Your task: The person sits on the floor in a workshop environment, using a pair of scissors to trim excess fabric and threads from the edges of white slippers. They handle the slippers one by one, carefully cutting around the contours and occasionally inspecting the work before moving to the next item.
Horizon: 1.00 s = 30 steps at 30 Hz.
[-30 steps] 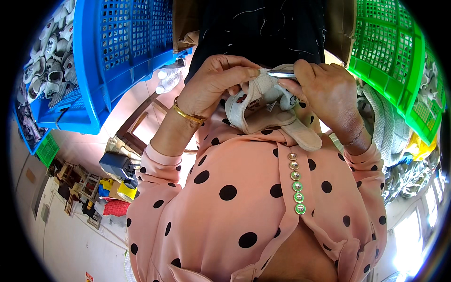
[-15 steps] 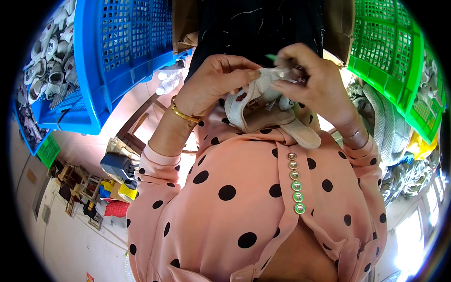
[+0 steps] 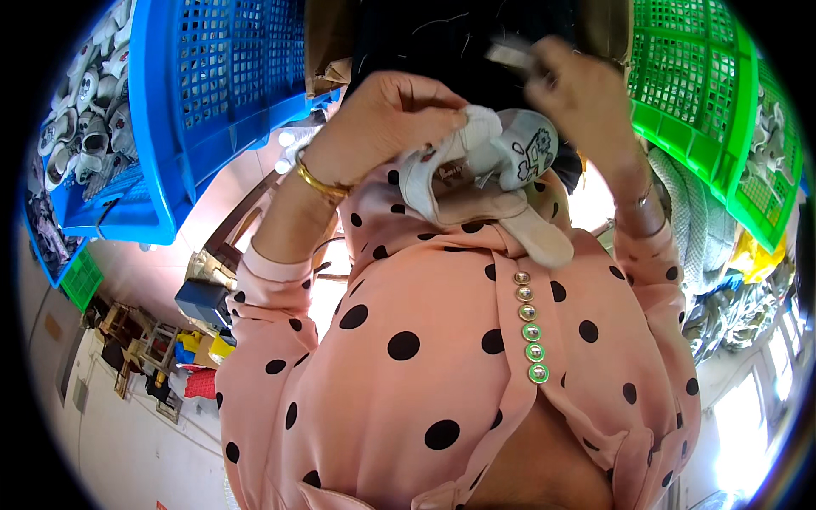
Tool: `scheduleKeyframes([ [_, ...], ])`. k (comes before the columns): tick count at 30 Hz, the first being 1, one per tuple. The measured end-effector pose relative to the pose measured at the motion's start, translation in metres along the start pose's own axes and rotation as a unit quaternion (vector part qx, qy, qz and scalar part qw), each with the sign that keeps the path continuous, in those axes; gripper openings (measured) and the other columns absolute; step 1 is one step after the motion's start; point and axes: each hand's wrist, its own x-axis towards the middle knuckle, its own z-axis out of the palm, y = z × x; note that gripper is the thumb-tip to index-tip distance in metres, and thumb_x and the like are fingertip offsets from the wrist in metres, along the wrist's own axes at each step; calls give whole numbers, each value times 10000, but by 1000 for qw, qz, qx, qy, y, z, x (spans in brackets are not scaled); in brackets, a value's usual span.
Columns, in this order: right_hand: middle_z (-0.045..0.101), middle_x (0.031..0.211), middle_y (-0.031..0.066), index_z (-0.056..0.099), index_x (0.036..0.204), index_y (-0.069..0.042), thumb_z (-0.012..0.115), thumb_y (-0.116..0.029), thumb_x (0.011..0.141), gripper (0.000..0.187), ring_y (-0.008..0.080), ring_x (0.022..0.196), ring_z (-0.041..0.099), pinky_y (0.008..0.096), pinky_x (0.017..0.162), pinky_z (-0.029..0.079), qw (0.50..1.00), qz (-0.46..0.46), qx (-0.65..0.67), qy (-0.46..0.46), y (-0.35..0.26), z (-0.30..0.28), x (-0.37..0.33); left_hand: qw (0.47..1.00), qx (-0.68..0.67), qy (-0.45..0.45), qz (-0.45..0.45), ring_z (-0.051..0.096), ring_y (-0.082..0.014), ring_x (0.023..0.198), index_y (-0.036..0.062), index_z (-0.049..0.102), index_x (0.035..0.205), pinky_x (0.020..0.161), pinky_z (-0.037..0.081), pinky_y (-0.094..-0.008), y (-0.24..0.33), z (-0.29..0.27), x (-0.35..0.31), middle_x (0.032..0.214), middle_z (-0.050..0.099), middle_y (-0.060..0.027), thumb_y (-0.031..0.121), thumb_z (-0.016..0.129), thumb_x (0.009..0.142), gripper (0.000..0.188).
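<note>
While white shoe upper (image 3: 515,161) is pinched by left hand (image 3: 387,115) in front of dotted shirt (image 3: 455,293), blurred tool (image 3: 510,56) is gripped in right hand (image 3: 585,95), apart from upper. Edge work seems under way; steady pinch, careful tool placement judged needed next.

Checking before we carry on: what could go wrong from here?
Only the left hand grips the white shoe upper, at one edge, so it might twist or slip.
The right hand holds a blurred tool seen against the dark cloth; it could snag the fabric.
</note>
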Motion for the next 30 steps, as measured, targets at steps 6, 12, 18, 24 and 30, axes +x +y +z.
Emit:
scheduleKeyframes([
  [6,566,634,143,617,872,-29,650,-306,865,278,273,523,561,361,517,436,987,-42,131,-78,-27,-30,1,967,153,-116,169,565,-33,808,-37,654,1092,731,477,-185,26,-16,30,912,667,-5,114,627,926,226],
  [12,485,597,131,573,854,18,653,-238,878,269,182,507,418,317,505,408,974,41,224,-1,2,-17,9,872,308,122,361,611,-92,849,4,656,1110,769,492,-215,35,-9,39,989,683,-38,154,634,918,244],
  [18,480,620,103,515,834,20,590,-141,910,193,96,567,399,274,519,387,927,163,321,108,-2,12,-20,815,411,303,274,665,-260,930,38,511,1307,830,519,-320,4,16,5,1016,685,-104,216,739,805,580],
  [24,511,725,-14,493,994,-4,533,-128,973,132,17,610,435,188,514,355,819,197,524,122,-26,33,-55,953,280,106,48,655,-226,843,-17,512,1113,683,529,-296,-10,11,3,888,649,-120,95,587,873,275],
  [30,559,703,22,518,1072,16,539,-119,957,178,55,589,495,220,537,423,838,222,486,108,-22,24,-57,970,232,30,69,615,-59,866,0,539,1100,640,531,-199,11,4,5,900,638,-43,26,516,931,173],
])
